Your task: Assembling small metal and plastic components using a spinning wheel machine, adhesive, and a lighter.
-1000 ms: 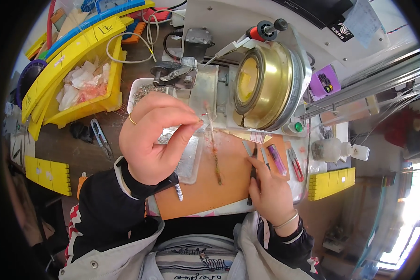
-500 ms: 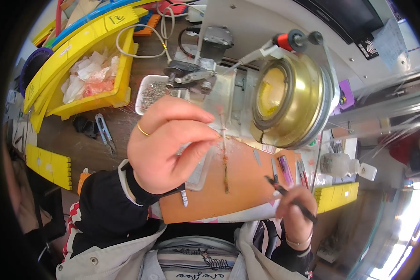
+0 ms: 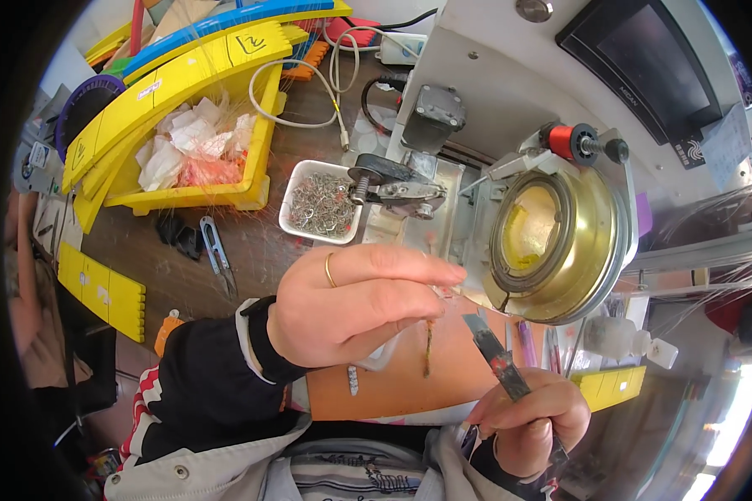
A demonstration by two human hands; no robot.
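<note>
My left hand (image 3: 363, 305), wearing a ring, is closed in a pinch above the orange board (image 3: 376, 392). What its fingertips hold is too small and too hidden to name. Below them shows a thin brownish strand (image 3: 429, 346); whether it joins the pinch I cannot tell. My right hand (image 3: 543, 422), lower on the right, grips a flat-bladed knife (image 3: 500, 361) with a dark handle, its grey tip pointing up toward the left fingertips but apart from them. Just beyond both hands stands a machine with a brass-coloured round drum (image 3: 560, 242) and a red thread spool (image 3: 571, 143).
Left of the machine sits a white tray (image 3: 285, 221) of small metal hooks. A yellow bin (image 3: 259, 159) holds crumpled white and pink material. Thread snips (image 3: 215, 246) lie on the dark table. A clear bottle (image 3: 610, 338) and a yellow notched strip (image 3: 614, 386) are at the right.
The view has shifted, so the scene sits lower and further right. My right hand has turned the knife and brought its blade up nearer the left fingertips. The left hand stays pinched.
</note>
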